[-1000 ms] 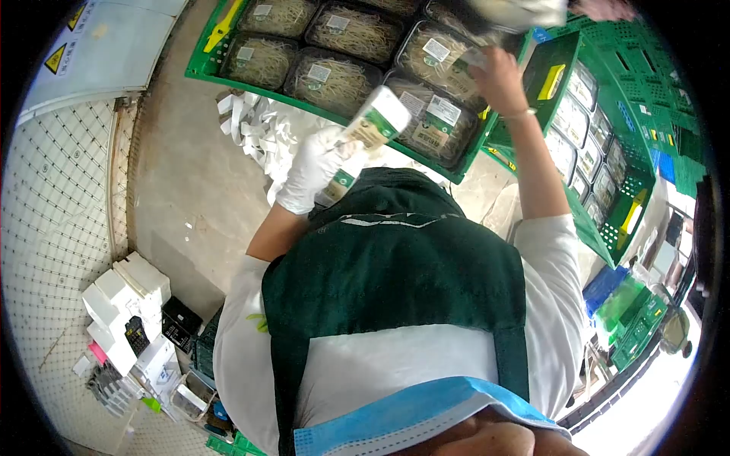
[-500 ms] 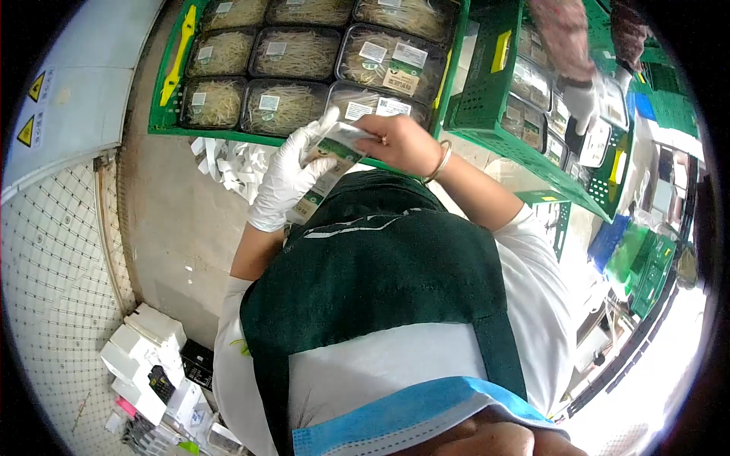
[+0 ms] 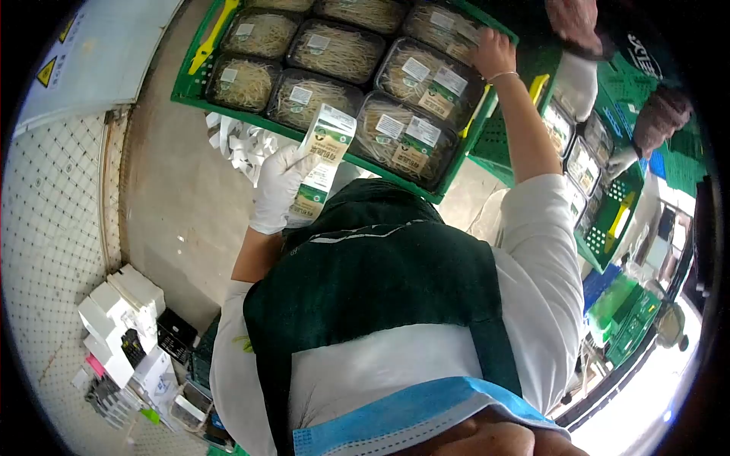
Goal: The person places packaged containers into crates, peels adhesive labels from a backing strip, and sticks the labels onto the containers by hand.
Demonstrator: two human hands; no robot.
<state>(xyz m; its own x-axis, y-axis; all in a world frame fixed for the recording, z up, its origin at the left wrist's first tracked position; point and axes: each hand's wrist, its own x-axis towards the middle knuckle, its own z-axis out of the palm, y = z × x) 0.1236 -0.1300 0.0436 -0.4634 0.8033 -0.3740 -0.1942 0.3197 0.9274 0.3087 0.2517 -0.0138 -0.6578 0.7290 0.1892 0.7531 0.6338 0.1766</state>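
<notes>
My left hand [image 3: 283, 182], in a white glove, is closed around a strip of printed labels [image 3: 331, 135] in green, tan and white. The strip stands up beside the front edge of a green crate [image 3: 281, 131]. Bare and wearing a bracelet, my right hand [image 3: 496, 55] reaches to the crate's far right corner. Its bent fingers hold a label [image 3: 461, 50] against the top of a clear-lidded tray [image 3: 430, 32] of pale sprouts; the fingertips are partly hidden. Nearer trays [image 3: 407, 143] carry a small white label plus a larger tan one.
At the right, another person's gloved hand [image 3: 622, 163] is over a second green crate [image 3: 601, 254] of packed trays. Crumpled white paper strips [image 3: 242, 148] lie on the floor beyond my left hand. White boxes [image 3: 106, 323] and clutter stand at lower left.
My right hand has left the label strip and moved out to the far right tray. The left hand still holds the strip, now more upright. A nearer tray's tan label is now uncovered.
</notes>
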